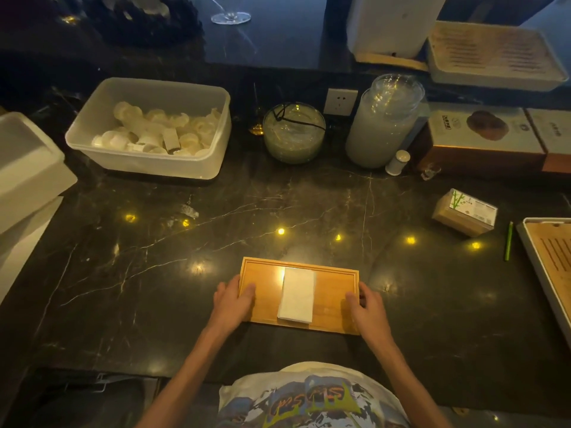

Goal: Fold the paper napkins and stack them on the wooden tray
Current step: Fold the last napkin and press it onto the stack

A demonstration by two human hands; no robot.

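Nearest, two bare forearms reaching out from a printed white shirt (312, 396). Left hand (232, 304) clasped on the left short edge of the shallow rectangular wooden tray (265, 307), thumb lying on the tray floor, fingers wrapped over the outer rim. Right hand (366, 307) mirroring it on the right short edge, thumb inside, fingers curled round the outside. Both grips closed on the tray itself, not on any paper.

On the tray's middle, a neat stack of folded white paper napkins (297, 294), long side running away from the body, edges squared, near end reaching just to the tray's front lip. How many sheets lie in it: too thin to count.

No loose or unfolded napkin anywhere on the dark veined marble desk (154, 273) around the tray. Judging from that, folding and stacking seem largely done, perhaps finished; the two-handed hold suggests squaring or shifting the tray rather than more folding.

Farther right, a small brown wrapped pack with a green bamboo print (465, 213), possibly more napkin stock, so further sheets may remain. Beside it a thin green stick (508, 241).

At the back, a translucent plastic tub of pale small items (148, 131), a round glass bowl (293, 134) and a tall lidded glass jar (383, 125).
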